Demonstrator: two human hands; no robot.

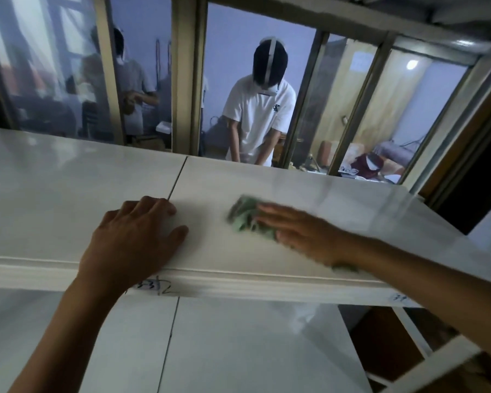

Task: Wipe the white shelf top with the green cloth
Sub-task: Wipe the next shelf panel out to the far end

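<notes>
The green cloth [245,215] is lying on the white shelf top [68,194], right of its seam [177,177]. The right hand [298,232] is pressing flat on the cloth's right part with fingers straight and together; the cloth is showing beyond the fingertips, blurred. The left hand [133,239] is resting on the shelf top near the front edge, left of the cloth and apart from it, fingers loosely bent, holding nothing. Count: one cloth, two hands, one shelf top.
</notes>
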